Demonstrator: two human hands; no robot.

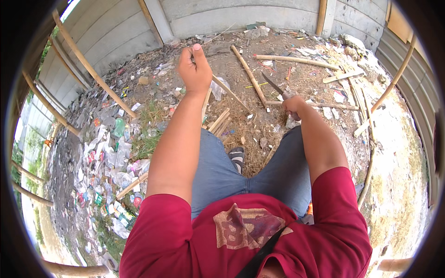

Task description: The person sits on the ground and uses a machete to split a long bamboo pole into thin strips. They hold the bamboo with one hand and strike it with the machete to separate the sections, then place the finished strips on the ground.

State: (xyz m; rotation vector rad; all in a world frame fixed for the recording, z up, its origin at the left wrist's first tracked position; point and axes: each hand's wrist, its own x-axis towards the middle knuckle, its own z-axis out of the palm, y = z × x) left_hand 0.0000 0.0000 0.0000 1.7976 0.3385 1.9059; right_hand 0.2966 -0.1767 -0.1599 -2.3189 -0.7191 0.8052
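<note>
My right hand point(293, 106) is wrapped round the handle of a knife point(274, 85) above my right knee. Its dark blade points away from me and to the left. My left hand point(193, 69) is raised farther out, fingers curled in and thumb upward; what it grips, if anything, is too small to make out. A thin pale strip point(221, 32) shows just beyond that hand, but whether it touches the fingers I cannot tell. Beside my left wrist, a flat wooden stick point(232, 94) slants toward the ground. Split wood pieces point(219, 121) lie by my left knee.
Bamboo poles point(249, 76) and another long pole point(299, 60) lie on the littered dirt ahead. Plastic rubbish point(109, 157) is heaped at left. Slanting poles point(90, 60) stand along the left side. A concrete wall point(241, 18) closes the far side, and corrugated sheeting point(410, 88) the right.
</note>
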